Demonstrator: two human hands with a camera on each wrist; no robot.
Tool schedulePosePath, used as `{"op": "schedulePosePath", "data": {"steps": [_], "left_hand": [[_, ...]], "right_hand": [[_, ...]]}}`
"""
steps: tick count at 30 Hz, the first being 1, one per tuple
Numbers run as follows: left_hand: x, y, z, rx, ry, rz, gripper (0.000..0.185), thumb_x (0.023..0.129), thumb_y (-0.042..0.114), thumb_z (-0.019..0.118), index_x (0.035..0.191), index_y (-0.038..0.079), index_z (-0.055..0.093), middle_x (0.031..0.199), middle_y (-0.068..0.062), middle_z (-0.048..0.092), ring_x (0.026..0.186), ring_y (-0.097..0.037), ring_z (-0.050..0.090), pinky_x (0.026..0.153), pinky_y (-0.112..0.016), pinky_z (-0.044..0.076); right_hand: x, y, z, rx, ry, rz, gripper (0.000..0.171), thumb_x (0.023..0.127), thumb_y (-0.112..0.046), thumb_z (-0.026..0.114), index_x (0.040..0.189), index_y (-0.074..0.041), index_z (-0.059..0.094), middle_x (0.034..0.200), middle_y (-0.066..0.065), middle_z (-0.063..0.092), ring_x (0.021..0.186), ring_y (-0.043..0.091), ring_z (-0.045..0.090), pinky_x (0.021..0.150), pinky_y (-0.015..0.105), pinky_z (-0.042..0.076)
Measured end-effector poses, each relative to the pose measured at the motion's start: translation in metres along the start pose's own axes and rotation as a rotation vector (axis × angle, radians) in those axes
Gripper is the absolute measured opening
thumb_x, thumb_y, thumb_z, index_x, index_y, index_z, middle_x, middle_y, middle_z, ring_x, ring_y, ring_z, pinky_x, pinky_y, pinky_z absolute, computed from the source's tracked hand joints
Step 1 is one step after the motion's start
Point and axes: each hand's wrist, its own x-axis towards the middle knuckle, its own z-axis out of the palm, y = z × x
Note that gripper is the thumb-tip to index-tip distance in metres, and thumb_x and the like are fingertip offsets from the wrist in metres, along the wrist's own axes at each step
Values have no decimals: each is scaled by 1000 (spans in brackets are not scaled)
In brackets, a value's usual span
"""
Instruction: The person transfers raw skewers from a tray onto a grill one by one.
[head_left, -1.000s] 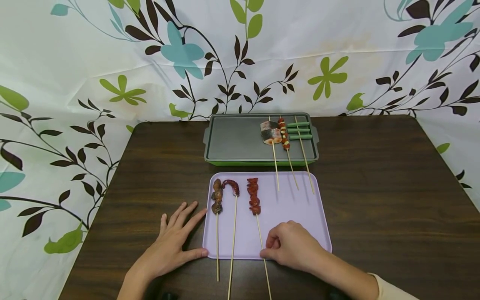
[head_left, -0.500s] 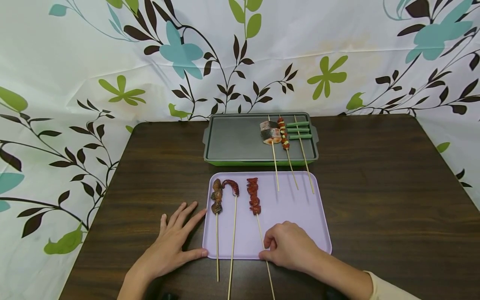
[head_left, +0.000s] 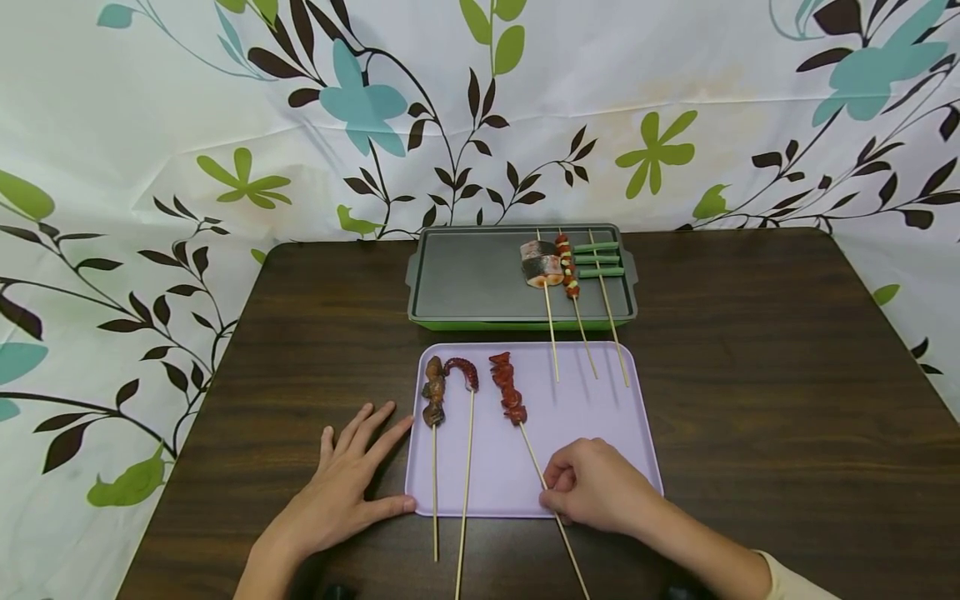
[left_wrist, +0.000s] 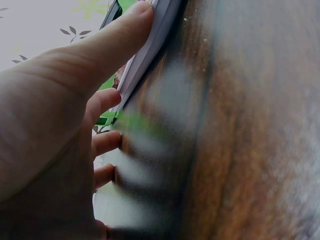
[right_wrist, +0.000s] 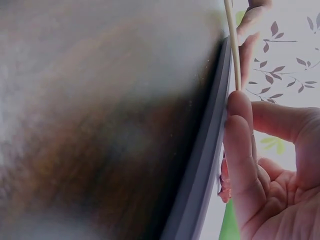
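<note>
Left hand: the left hand lies flat on the tabletop, fingers spread, thumb touching the tray
Skewer: the red meat skewer lies slanted on the tray
Right hand: the right hand pinches its stick

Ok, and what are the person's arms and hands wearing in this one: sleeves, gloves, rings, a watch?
Both hands are bare: no gloves, and no rings or watch that the head view shows. The left hand and its forearm are uncovered down to the bottom edge of the picture. The right hand is also bare, with a pale cream long sleeve whose cuff sits partway up the forearm.
</note>
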Motion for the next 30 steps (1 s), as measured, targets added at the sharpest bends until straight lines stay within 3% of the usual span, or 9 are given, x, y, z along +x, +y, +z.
{"op": "schedulePosePath", "data": {"steps": [30], "left_hand": [[0, 0, 0, -4, 2, -1, 92, 79, 64, 69, 155, 34, 28, 162, -6, 16, 147, -38, 5, 98, -80, 3]], "right_hand": [[-8, -6, 0, 84, 26, -41, 13, 81, -15, 77, 73, -17, 67, 55, -21, 56, 50, -4, 54, 54, 21, 45]]}}
